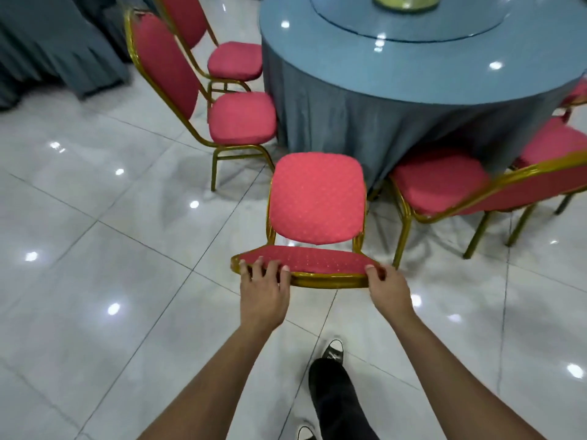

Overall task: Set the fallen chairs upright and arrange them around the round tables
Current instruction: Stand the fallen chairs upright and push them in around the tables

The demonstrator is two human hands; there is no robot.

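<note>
A red-cushioned chair (316, 198) with a gold frame stands upright in front of me, its seat facing the round table (413, 77). My left hand (263, 287) grips the left end of the backrest's top rail, fingers curled over the red padding. My right hand (389, 287) grips the right end of the same rail. The table has a blue-grey cloth and a glass turntable on top. The chair's seat edge lies a short way from the tablecloth.
Two upright red chairs (241, 117) (233, 60) stand at the table's left side. Two more (441, 182) (552, 144) stand at the right, close beside my chair. Another draped table (57, 49) is at far left. My feet are on glossy white tiles (95, 249).
</note>
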